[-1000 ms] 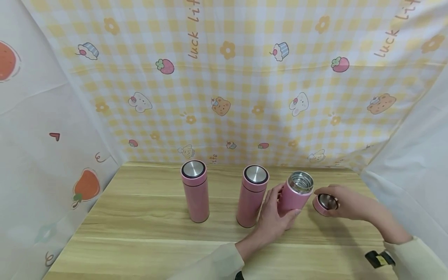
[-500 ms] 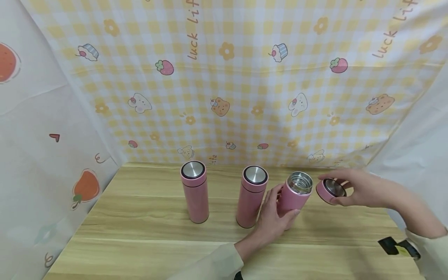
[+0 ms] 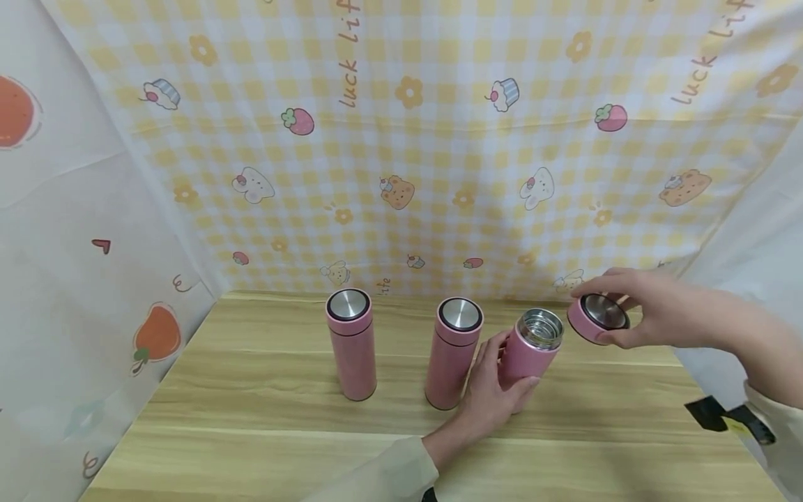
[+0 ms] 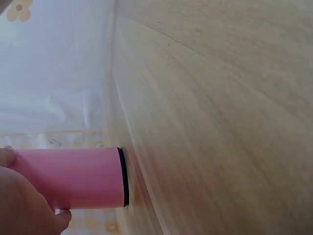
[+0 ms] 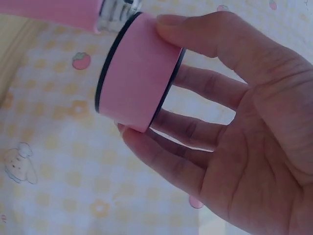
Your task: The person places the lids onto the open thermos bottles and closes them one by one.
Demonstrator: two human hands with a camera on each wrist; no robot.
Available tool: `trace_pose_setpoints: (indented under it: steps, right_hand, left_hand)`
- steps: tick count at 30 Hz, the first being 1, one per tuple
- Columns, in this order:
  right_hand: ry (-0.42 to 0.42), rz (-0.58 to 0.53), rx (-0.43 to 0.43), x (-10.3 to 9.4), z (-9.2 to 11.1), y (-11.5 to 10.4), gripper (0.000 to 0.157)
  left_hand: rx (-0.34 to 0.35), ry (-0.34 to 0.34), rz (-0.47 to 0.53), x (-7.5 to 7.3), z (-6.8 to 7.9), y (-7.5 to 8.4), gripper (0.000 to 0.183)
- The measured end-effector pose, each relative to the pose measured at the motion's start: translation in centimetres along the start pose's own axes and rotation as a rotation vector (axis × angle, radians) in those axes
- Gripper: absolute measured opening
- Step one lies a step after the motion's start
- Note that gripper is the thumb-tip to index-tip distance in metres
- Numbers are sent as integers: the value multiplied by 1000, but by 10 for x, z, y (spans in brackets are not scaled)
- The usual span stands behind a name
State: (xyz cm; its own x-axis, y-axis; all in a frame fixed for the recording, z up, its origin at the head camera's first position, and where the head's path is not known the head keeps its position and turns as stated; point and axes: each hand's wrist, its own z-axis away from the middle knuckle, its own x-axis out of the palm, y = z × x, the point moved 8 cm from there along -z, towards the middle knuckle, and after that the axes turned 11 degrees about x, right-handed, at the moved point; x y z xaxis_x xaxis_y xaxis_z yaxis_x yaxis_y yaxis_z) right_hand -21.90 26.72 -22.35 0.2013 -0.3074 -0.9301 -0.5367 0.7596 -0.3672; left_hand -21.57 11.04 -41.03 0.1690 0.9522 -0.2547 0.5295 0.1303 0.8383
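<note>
An uncapped pink thermos bottle (image 3: 528, 355) stands at the right of a row of three, its steel mouth showing. My left hand (image 3: 492, 394) grips its body from the left; in the left wrist view the dark base of the bottle (image 4: 73, 177) meets the tabletop. Up and to the right of the mouth, my right hand (image 3: 652, 310) holds a pink lid (image 3: 596, 317) with a steel top, pinched between thumb and fingers. The right wrist view has the lid (image 5: 139, 71) tilted, its edge overlapping the bottle's threaded steel neck (image 5: 116, 13).
Two capped pink thermoses stand upright, one in the middle (image 3: 448, 359) close beside my left hand, another (image 3: 353, 348) further left. The wooden table (image 3: 282, 446) ends at a yellow checked cloth (image 3: 401, 139) behind, with white cloth (image 3: 94, 314) along the sides.
My right hand has lifted the lid off the tabletop, up and slightly to the right, to a height near the bottle's mouth. The left hand and the bottles have stayed put.
</note>
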Motion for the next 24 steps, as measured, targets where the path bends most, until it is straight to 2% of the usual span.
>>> trace_pose_setpoints:
  steps: [10, 18, 24]
  right_hand:
    - [24, 73, -39, -16, -9, -22, 60]
    - [-70, 59, 15, -8, -25, -36, 51]
    - [-94, 83, -13, 0, -35, -45, 48]
  left_hand:
    - [-14, 4, 5, 1, 0, -3, 71]
    - [-25, -1, 1, 3, 1, -4, 72]
    - [-18, -5, 1, 2, 1, -4, 71]
